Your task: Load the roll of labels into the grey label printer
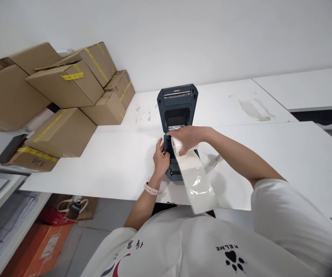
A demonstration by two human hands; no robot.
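Note:
A dark label printer [174, 176] stands on the white table with its lid [177, 105] raised and tilted back. My right hand [187, 138] grips a roll of white labels [176, 145] from above, over the printer's open bay. From the roll a long glossy label strip [197, 182] hangs down toward me, past the table's front edge. My left hand [162, 159] holds the printer's left side, thumb at the rim and fingers apart along the outside. The roll and my right hand hide part of the bay.
Several cardboard boxes [64, 82] with yellow tape are stacked at the left of the white table [114, 161]. A white wall [206, 38] rises behind. An orange box [39, 246] and a red bag [56, 215] sit on the floor at lower left.

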